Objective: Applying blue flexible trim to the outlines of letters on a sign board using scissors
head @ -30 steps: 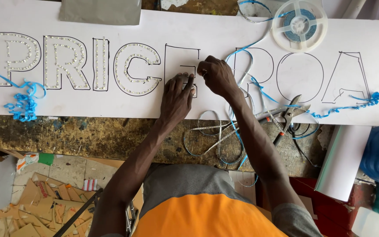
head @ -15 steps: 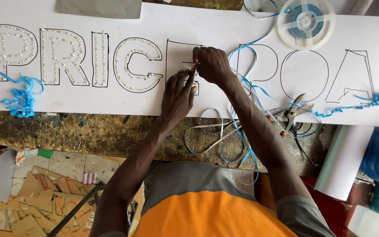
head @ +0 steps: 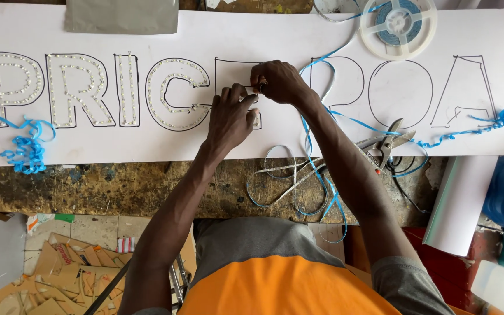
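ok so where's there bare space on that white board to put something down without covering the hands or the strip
Bare white board runs along the top edge between the grey sheet and the reel, and along the bottom edge under the filled letters. It is crowded around the left hand and right hand, and by the snips and blue strip.

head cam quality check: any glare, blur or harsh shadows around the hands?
Head view: even, soft daylight; the white board is bright but not blown out, no glare. Left hand and right hand look sharp and cast only faint shadows. Slight wide-angle bowing shows along the board's long edges.
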